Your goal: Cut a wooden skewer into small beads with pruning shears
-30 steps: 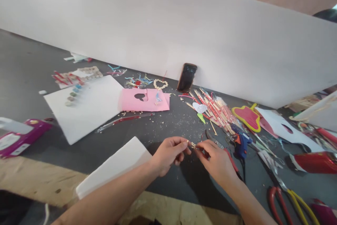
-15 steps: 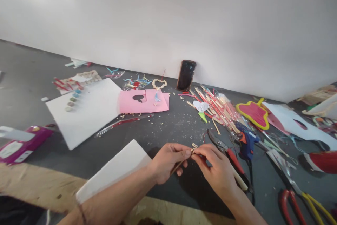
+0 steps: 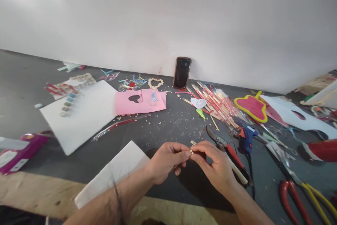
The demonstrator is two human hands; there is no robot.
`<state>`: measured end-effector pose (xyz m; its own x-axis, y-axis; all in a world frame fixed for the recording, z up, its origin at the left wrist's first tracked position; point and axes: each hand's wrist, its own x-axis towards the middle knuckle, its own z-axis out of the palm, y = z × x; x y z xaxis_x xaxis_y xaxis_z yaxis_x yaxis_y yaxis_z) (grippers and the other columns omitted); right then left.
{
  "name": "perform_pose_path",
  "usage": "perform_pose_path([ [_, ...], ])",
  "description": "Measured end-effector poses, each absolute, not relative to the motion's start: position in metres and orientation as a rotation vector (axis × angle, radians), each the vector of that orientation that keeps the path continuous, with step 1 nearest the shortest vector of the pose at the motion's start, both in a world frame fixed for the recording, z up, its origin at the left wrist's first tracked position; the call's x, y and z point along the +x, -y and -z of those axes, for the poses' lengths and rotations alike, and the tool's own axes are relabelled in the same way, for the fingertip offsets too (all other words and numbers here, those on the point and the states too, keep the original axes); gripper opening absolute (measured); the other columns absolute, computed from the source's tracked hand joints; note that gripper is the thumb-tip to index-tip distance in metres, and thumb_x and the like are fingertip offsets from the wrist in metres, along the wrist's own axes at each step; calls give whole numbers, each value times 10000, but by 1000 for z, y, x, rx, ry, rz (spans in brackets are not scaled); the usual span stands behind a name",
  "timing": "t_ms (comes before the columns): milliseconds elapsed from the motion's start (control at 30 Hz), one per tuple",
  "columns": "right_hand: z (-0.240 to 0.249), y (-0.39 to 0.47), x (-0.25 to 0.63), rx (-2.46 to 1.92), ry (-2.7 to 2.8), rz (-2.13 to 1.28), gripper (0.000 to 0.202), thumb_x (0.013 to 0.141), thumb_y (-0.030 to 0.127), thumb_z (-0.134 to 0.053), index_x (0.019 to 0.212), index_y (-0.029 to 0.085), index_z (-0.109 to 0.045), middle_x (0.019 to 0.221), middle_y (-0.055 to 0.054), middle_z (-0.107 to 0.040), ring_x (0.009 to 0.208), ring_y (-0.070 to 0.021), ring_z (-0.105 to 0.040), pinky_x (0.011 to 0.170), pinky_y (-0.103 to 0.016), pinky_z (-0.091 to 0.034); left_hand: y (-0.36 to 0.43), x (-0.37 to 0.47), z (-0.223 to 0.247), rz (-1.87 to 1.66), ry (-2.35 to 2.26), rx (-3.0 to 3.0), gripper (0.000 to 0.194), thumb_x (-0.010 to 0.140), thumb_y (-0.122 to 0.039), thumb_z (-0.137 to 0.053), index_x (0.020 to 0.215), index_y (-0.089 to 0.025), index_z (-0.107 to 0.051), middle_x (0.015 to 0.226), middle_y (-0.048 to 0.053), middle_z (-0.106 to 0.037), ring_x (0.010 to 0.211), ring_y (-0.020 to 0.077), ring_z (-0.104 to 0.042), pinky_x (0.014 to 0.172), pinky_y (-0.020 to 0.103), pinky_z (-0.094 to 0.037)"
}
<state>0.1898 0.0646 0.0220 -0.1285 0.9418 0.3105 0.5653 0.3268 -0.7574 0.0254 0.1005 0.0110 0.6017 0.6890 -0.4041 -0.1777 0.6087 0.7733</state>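
My left hand and my right hand meet at the fingertips near the front of the dark table. Both pinch a tiny pale piece, too small to name for certain. The fingers of my left hand are curled, and those of my right hand are bent around the same spot. Just beyond the fingertips lie a few small beige bits. A white board lies beside and partly under my left forearm. Pliers with red handles rest close to my right hand.
A phone leans against the white wall. Pink paper, a bead heart and a white sheet lie left. Wrapped chopsticks, a blue glue gun and red-handled scissors are right.
The camera view has shifted slightly, so the table items sit a little differently. My hands stay together at the fingertips, with the right fingers slightly more bent inward.
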Motion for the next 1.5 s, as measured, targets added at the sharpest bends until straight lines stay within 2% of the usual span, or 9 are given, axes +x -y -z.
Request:
perform_pose_path([
  [400,-25,-65,190,-1320,1691,-762,74,807,201,-584,792,225,-653,749,-9,-653,703,-133,-615,632,-239,-497,-99,26,-8,-601,-760,852,311,680,-411,-684,713,-106,-629,516,-30,-480,415,42,-396,369,165,-340],
  [800,-25,-63,190,-1380,1671,-831,80,814,212,-566,819,219,-646,768,-8,-650,705,-131,-607,629,-227,-477,-99,24,-13,-591,-777,1025,301,759,-417,-594,726,-118,-591,552,-36,-460,409,39,-390,392,174,-359],
  [1167,-26,-63,188,-1497,1645,-949,133,826,245,-523,744,204,-620,694,-4,-609,664,-138,-560,620,-236,-435,-94,23,-12,-653,-904,1382,244,820,-323,-514,698,-124,-584,664,-21,-468,464,46,-458,432,174,-377],
  [1367,-26,-65,188,-1529,1583,-999,160,823,271,-523,713,198,-613,666,5,-602,638,-129,-530,595,-226,-413,-96,25,-9,-555,-864,1201,260,798,-347,-535,858,-111,-625,615,-19,-479,457,65,-451,422,193,-411],
  [1500,-26,-65,188,-1541,1546,-1050,171,825,291,-522,716,197,-615,660,9,-598,630,-126,-513,583,-223,-403,-96,25,-11,-535,-886,1177,268,780,-345,-550,840,-98,-635,589,-20,-476,462,66,-441,424,194,-415],
])
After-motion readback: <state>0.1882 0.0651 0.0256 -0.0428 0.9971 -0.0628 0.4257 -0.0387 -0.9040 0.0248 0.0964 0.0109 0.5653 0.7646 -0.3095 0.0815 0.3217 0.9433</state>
